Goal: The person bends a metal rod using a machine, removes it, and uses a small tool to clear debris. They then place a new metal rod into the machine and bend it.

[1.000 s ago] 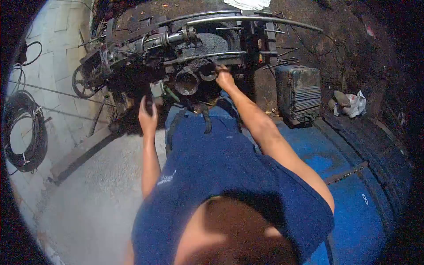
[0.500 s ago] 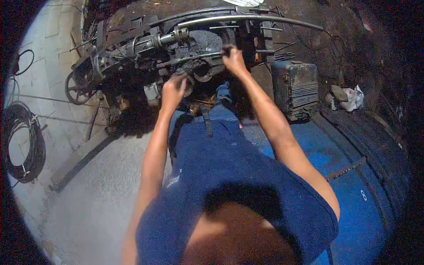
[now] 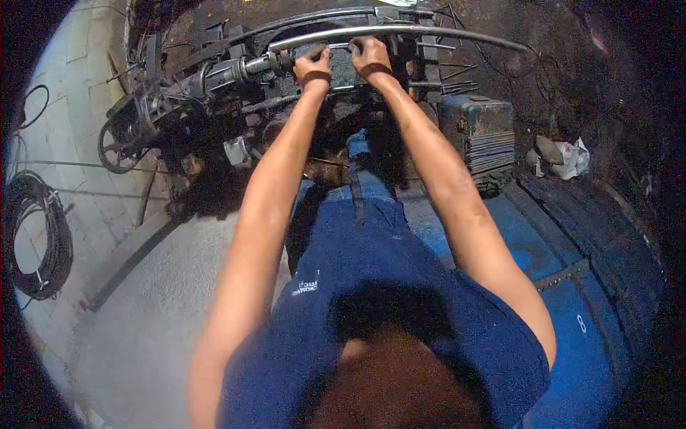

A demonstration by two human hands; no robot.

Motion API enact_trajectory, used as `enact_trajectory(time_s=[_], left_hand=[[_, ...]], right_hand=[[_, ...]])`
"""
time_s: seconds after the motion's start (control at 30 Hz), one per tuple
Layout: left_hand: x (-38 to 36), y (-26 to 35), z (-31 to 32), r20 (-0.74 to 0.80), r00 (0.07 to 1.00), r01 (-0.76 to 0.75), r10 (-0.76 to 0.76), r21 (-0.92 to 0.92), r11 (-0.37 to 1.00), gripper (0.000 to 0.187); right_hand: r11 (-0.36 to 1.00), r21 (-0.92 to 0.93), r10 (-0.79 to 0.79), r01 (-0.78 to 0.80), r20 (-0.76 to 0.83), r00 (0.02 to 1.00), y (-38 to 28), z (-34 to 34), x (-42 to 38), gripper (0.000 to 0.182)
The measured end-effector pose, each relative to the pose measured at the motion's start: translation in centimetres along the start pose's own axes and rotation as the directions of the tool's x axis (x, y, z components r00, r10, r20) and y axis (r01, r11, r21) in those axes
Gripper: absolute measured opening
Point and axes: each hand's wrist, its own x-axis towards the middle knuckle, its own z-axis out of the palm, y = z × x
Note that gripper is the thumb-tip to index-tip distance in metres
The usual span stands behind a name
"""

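Note:
Both my hands reach over the bed of a grimy lathe-like machine (image 3: 225, 75). My left hand (image 3: 312, 66) is closed, its darkened fingers curled at one end of a short, thin metal rod (image 3: 339, 46), just right of the machine's spindle. My right hand (image 3: 369, 56) is closed at the rod's other end, with thumb and fingers bent together. Most of the rod's ends are hidden by my fingers. Just beyond both hands runs a long, thick metal bar (image 3: 443, 31). Under them lies a bed of dark grey metal chips (image 3: 343, 70).
A worn metal box (image 3: 480, 132) with ribbed sides stands right of the machine. Thin rods (image 3: 457, 87) lie behind it. A handwheel (image 3: 118, 146) juts out at lower left. Coiled black cable (image 3: 43, 236) rests far left, and a crumpled white bag (image 3: 572, 159) far right.
Both hands have moved up and away from me, the left also rightward, closer to the right. They have left the nearer bar and now meet at the thin rod.

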Motion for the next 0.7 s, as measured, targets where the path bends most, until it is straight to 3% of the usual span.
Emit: enact_trajectory(time_s=[0.07, 0.17, 0.2, 0.27, 0.3, 0.33, 0.4, 0.47, 0.5, 0.53, 0.57, 0.6, 0.7], left_hand=[[0.3, -0.8, 0.8, -0.052, 0.999, -0.011, 0.002, -0.182, 0.983, 0.023], [0.9, -1.3, 1.6, -0.073, 0.997, -0.001, -0.011, -0.156, 0.988, 0.02], [0.8, -1.4, 1.6, -0.041, 0.998, 0.042, -0.049, -0.146, 0.988, 0.02], [0.9, -0.8, 1.4, -0.103, 0.994, 0.025, -0.04, -0.139, 0.99, 0.02], [0.8, -0.3, 0.9, -0.092, 0.995, 0.031, -0.039, -0.089, 0.996, 0.021], [0.6, 0.1, 0.5, -0.08, 0.996, 0.036, -0.039, -0.039, 0.999, 0.022], [0.3, 0.8, 0.2, -0.107, 0.994, -0.011, 0.01, -0.011, 1.0, 0.021], [0.3, 0.8, 0.3, -0.1, 0.995, -0.003, -0.002, -0.048, 0.999, 0.021], [0.6, 0.8, 0.3, -0.101, 0.995, -0.009, 0.004, -0.046, 0.999, 0.021], [0.6, 0.8, 0.4, -0.119, 0.993, 0.008, -0.012, -0.032, 0.999, 0.021], [0.6, 0.9, 0.4, -0.136, 0.99, 0.025, -0.027, -0.019, 0.999, 0.021], [0.5, 0.8, 0.6, -0.151, 0.988, 0.042, -0.043, -0.007, 0.999, 0.022], [0.5, 0.8, 0.4, -0.122, 0.992, 0.034, -0.032, 0.013, 0.999, 0.022]], right_hand=[[0.995, 0.021, 0.103, -0.101, -0.12, 0.987, -0.7, 0.3, -0.1, 0.015], [0.982, 0.039, 0.191, -0.187, -0.174, 0.966, -1.2, 0.7, -0.7, 0.016], [0.996, 0.042, 0.094, -0.085, -0.346, 0.934, -1.1, 1.2, -1.0, 0.018], [0.999, 0.038, 0.025, -0.008, -0.472, 0.881, -1.3, 1.7, -4.1, 0.02], [0.978, 0.096, 0.202, -0.186, -0.204, 0.958, -1.8, 1.7, -6.5, 0.021], [0.925, 0.101, 0.36, -0.367, 0.085, 0.929, -2.6, 1.5, -9.1, 0.022], [0.951, -0.066, 0.308, -0.303, 0.315, 0.898, -5.2, 1.6, -13.6, 0.032], [0.981, -0.195, 0.105, -0.001, 0.522, 0.847, -5.2, 4.6, -16.9, 0.028], [0.981, -0.192, 0.103, -0.002, 0.517, 0.85, -3.5, 9.6, -19.8, 0.028], [0.861, 0.441, 0.05, -0.251, 0.419, 0.907, -0.8, 14.1, -22.1, 0.027], [0.339, 0.888, 0.081, -0.312, 0.303, 0.95, 0.2, 21.1, -22.2, 0.026], [0.339, 0.888, 0.086, -0.312, 0.301, 0.95, -0.5, 20.2, -21.9, 0.026], [0.751, 0.646, -0.001, -0.136, 0.207, 0.978, -2.8, 17.2, -19.4, 0.025]])
